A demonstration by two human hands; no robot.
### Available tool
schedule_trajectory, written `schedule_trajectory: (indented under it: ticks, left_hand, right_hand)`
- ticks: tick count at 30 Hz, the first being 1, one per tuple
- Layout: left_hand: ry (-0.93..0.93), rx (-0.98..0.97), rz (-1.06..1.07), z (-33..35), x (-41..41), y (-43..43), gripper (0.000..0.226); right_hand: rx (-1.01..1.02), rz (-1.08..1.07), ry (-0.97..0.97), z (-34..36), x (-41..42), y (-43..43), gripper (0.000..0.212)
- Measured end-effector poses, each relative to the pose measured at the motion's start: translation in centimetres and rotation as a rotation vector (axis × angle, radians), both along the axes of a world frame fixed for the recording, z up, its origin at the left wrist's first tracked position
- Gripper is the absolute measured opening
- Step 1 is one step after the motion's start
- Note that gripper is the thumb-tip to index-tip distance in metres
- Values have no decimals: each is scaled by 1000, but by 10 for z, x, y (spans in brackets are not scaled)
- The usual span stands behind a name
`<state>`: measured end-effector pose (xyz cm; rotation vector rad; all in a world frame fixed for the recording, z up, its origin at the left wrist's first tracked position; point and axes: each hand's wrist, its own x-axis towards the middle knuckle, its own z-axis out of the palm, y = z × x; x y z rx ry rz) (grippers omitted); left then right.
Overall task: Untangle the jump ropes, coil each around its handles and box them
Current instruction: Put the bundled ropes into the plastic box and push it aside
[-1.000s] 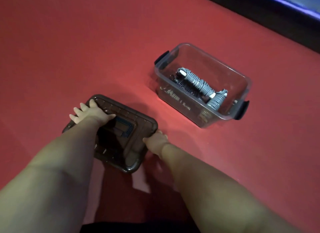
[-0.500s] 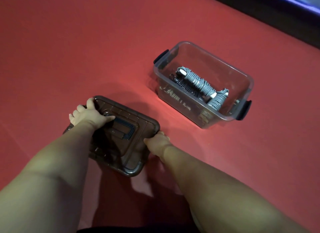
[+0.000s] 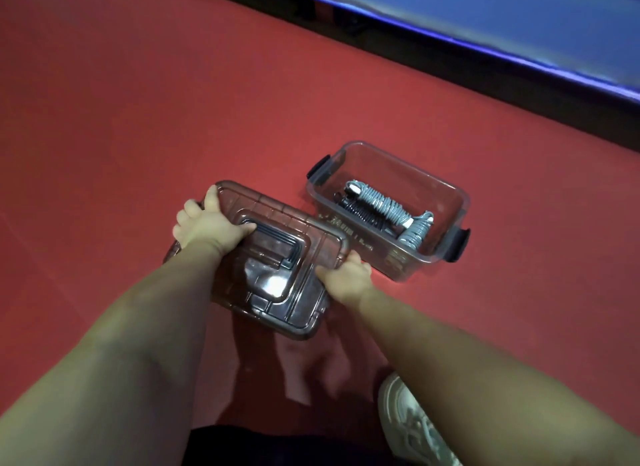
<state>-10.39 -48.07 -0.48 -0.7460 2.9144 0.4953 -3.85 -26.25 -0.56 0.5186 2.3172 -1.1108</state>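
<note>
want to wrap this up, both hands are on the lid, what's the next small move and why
Probably carry the lid rightward over the clear box: left hand and right hand grip its opposite edges, the coiled jump ropes lie inside, and the box stands open.

Arms outstretched; left hand [image 3: 207, 227], right hand [image 3: 346, 275] grip opposite lid [image 3: 273, 257] edges.
</note>
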Motion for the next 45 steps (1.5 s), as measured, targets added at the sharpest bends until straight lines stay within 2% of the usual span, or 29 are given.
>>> schedule_trajectory:
  ticks: [7,12,18,24,31,35,38,41,45]
  left_hand:
    - [153,-12,-60,75,-12,22,103]
    - [197,48,-183,106,-31,59,104]
    - [137,66,-343,94,-66,122,91]
    - [-9,101,-424,53,-105,163,87]
    - [-93,-65,-519,23,-137,184,88]
    - [-177,-187,-599,7,-134,184,79]
    - [-137,-303,-654,-4,-122,181,72]
    - [-111,-339,-667,-6,-121,181,71]
    - [-181,-397,-648,-2,-118,187,68]
  right_hand:
    - [18,-10,175,66,-15,30,73]
    - [84,-71,260,91,-26,73,72]
    - [153,-112,213,86,-42,133,69]
    - [327,61,130,66,-69,179,54]
    - [347,101,77,43,-91,198,47]
    - [339,88,74,32,-93,203,66]
    - [329,57,71,27,-91,205,68]
    - [292,51,49,21,-93,207,77]
    - [378,61,46,18,-92,209,85]
